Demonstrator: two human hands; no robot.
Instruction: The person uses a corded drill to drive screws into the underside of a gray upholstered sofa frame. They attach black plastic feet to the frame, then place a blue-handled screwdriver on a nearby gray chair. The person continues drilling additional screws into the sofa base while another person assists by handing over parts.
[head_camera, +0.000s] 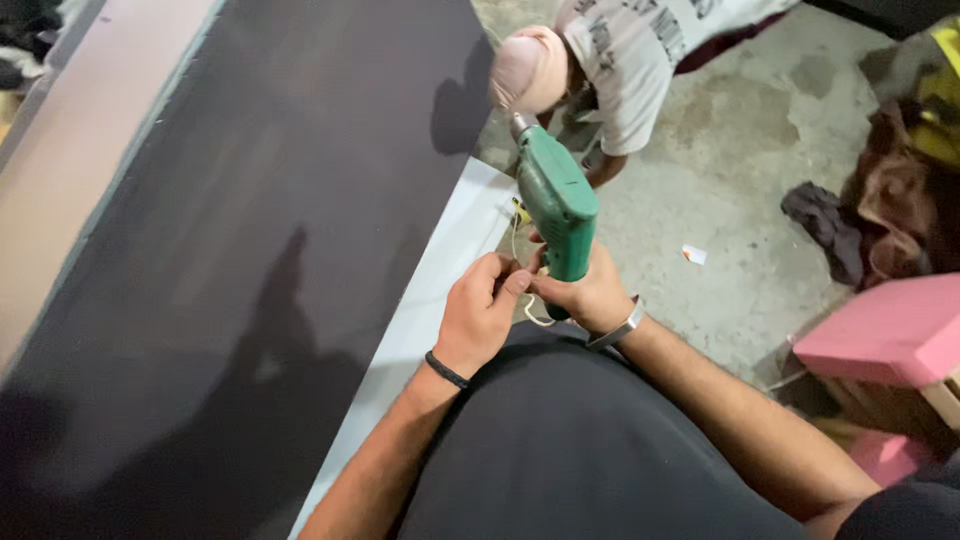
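The right hand (590, 292) is closed around the grip of a green plastic electric hand drill with a metal chuck (555, 200), holding it above the near right edge of the large dark flat board with a white edge band (250, 250), chuck pointing away from the wearer. The left hand (480, 315) is curled, its fingertips pinched at the base of the drill's handle, where a thin pale cord (528, 312) loops out; whether it grips the cord or only touches it, I cannot tell. No bit is clearly visible in the chuck, and the board shows no holes near the hands. As a judgement, the work stands at readying the tool: the drill is in hand but not yet set against the board. A crouching person in a white printed shirt (625, 60) is beyond the board's far edge on the concrete floor (730, 200).
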